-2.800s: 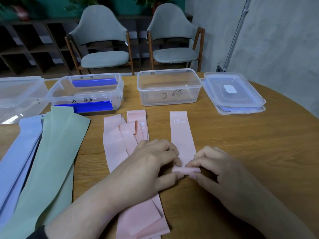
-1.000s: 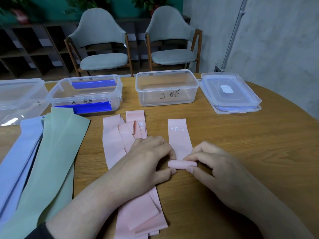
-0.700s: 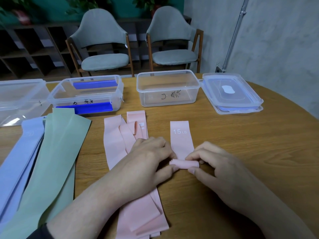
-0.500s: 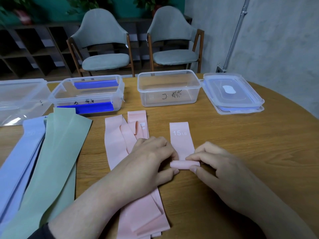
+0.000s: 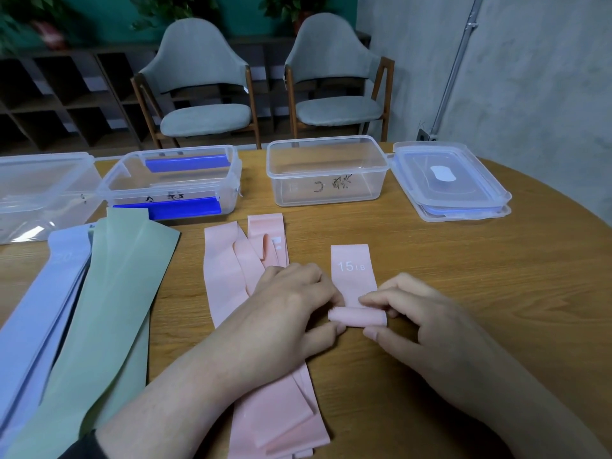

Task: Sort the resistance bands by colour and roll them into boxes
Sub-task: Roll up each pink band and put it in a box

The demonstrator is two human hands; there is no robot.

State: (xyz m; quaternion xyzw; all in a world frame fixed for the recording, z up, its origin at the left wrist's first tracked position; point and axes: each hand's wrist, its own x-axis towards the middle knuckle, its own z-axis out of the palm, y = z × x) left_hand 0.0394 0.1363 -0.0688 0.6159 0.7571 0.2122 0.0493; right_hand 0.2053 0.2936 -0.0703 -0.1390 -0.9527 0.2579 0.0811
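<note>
Both hands are pinching the rolled end of a pink band (image 5: 353,279) lying on the counter (image 5: 480,293): left hand (image 5: 294,303) on its left end, right hand (image 5: 414,313) on its right, near the empty box (image 5: 326,172).

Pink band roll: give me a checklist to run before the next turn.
1. Both hands on the roll: left hand and right hand pinch the ends of the pink band: ok.
2. Roll even across its width: ok.
3. Flat tail straight ahead, "15 LB" end free: ok.
4. Path clear of the pink pile: ok, apart.
5. Empty box open for the roll: ok.
6. Roll tightness: cannot tell.
</note>
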